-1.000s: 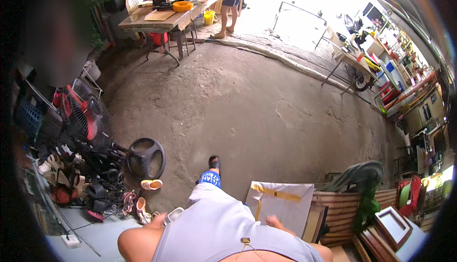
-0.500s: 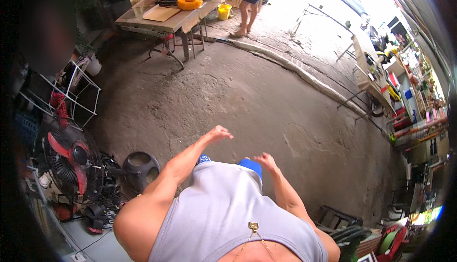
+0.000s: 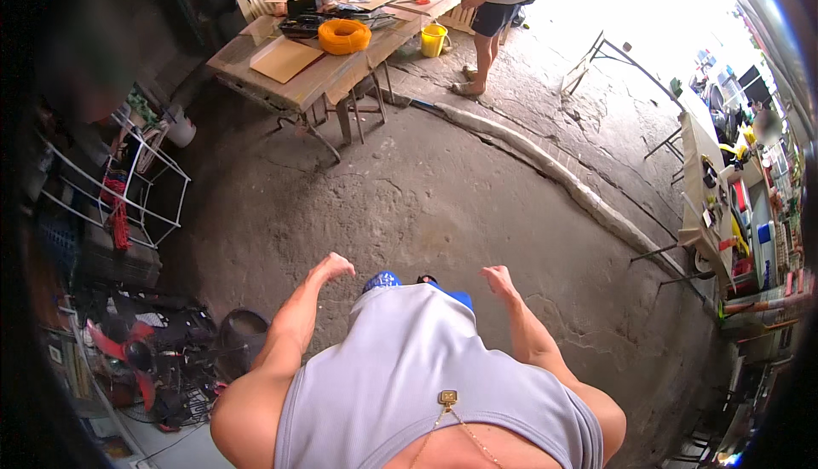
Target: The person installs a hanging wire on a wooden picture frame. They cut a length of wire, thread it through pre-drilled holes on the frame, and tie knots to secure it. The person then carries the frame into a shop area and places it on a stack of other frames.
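Both my arms hang bent in front of my grey sleeveless top [image 3: 409, 358], above a bare concrete floor [image 3: 426, 205]. My left hand [image 3: 333, 265] is out in front with its fingers loosely curled, and I see nothing in it. My right hand [image 3: 498, 281] is likewise curled, thumb side up, with nothing visible inside. Neither hand touches anything. Between them, parts of my blue shorts [image 3: 458, 298] show below the top.
Ahead stands a wooden table [image 3: 230, 60] with an orange coil [image 3: 344, 36] and a cardboard sheet [image 3: 285, 59]. A person [image 3: 494, 26] works beside it, near a yellow bucket [image 3: 433, 40]. A fan [image 3: 136, 351], a white rack [image 3: 128, 175] and a raised concrete edge [image 3: 545, 158] lie around.
My view has moved forward, so the table and fan sit lower in it. My left hand has swung back and left, my right hand slightly right. More of the person shows.
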Demonstrator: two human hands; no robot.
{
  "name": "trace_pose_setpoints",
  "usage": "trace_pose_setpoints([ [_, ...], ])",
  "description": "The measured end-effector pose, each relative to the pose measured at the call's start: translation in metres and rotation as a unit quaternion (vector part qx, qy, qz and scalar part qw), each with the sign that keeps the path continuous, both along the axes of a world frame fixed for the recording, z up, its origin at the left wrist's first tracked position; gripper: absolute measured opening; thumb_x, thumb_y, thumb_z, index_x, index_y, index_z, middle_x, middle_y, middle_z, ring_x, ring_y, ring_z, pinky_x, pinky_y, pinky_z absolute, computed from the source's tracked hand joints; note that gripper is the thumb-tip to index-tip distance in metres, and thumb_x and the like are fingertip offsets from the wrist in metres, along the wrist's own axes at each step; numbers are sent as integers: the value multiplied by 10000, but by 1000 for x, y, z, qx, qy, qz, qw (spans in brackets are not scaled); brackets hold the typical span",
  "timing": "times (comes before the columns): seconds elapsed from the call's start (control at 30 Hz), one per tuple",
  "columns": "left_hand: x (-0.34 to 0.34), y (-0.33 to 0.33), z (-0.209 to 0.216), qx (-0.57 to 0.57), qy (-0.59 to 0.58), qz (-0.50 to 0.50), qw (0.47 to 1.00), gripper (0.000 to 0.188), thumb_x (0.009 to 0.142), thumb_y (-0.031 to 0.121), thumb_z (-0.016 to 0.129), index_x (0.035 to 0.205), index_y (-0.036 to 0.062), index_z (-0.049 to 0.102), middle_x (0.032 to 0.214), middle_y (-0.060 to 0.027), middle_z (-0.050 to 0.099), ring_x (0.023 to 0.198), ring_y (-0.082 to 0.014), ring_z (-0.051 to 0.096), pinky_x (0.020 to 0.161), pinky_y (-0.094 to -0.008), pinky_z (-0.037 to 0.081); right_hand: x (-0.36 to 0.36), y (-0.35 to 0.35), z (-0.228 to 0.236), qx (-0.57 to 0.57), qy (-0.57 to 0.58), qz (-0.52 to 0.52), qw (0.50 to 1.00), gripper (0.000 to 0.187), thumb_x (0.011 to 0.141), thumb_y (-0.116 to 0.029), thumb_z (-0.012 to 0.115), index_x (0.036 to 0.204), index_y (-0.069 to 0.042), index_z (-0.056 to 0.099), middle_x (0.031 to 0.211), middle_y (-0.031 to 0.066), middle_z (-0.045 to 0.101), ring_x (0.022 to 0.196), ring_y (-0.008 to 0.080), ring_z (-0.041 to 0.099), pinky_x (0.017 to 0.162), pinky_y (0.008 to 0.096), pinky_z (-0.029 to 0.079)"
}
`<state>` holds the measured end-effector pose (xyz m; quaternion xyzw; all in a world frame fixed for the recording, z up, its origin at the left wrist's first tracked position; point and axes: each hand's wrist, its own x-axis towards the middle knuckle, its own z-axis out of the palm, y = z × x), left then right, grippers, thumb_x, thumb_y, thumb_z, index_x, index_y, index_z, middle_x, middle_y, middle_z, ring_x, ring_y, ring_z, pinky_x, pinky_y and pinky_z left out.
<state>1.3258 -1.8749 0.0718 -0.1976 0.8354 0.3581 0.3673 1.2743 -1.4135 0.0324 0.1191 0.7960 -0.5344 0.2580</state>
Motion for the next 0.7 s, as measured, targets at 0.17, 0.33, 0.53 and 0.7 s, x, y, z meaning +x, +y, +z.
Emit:
trace_pose_setpoints([
  [0.17,-89,8,-19,69,48,58,995,245,687,285,614,782,71,688,655,-90,580,491,-184,493,494,-359,443,-101,0,-11,7,35,43,998,209,716,-273,664,664,-73,633,497,-56,392,444,81,364,400,273,281],
  [0.33,-123,-18,-46,42,-71,126,989,228,648,277,679,705,57,652,634,-64,554,468,-158,468,441,-351,406,-245,-20,123,-113,124,-52,984,464,747,-243,696,1164,-71,589,622,-45,486,539,69,418,491,250,360],
  [0.53,-234,-98,-55,49,-149,279,947,201,673,208,692,634,65,556,528,6,408,447,-100,387,392,-278,338,-418,-11,391,-55,403,151,901,504,728,-9,657,1216,14,536,737,12,562,686,114,519,696,330,458],
  [0.7,-390,-131,-32,102,-115,313,937,199,694,170,678,610,109,508,523,50,371,442,-60,344,386,-262,315,-506,-42,569,-8,616,428,661,572,697,-24,613,1250,13,475,678,77,597,603,164,579,579,315,402],
])
